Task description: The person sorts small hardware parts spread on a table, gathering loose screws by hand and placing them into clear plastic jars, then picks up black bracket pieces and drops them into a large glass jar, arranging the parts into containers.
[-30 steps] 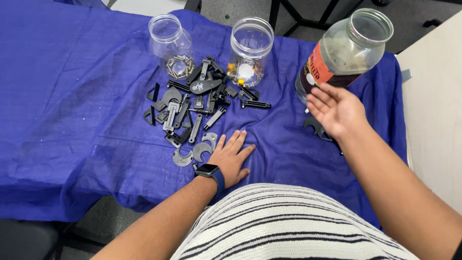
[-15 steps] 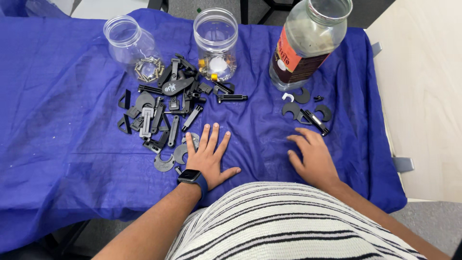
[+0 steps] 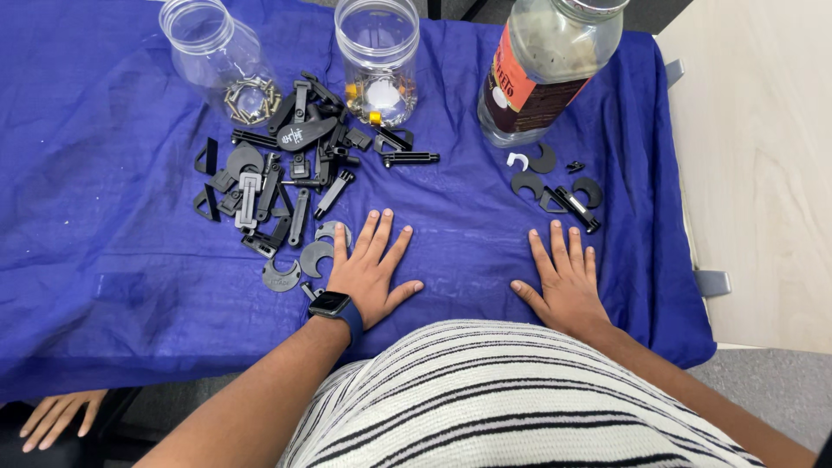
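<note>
My left hand lies flat, palm down, fingers spread on the blue cloth, holding nothing; a dark smartwatch is on its wrist. Its fingertips rest beside a few grey half-round plates at the edge of a heap of black plastic and metal parts. My right hand also lies flat and empty on the cloth, just below a small group of black curved pieces.
Two clear plastic jars stand at the back: one holding metal hardware, one with small yellow and white bits. A large glass jar with a red label stands right. Another person's hand shows bottom left. The table edge is on the right.
My right hand came down from the large jar and now rests flat on the cloth. My left hand stayed flat near the grey plates.
</note>
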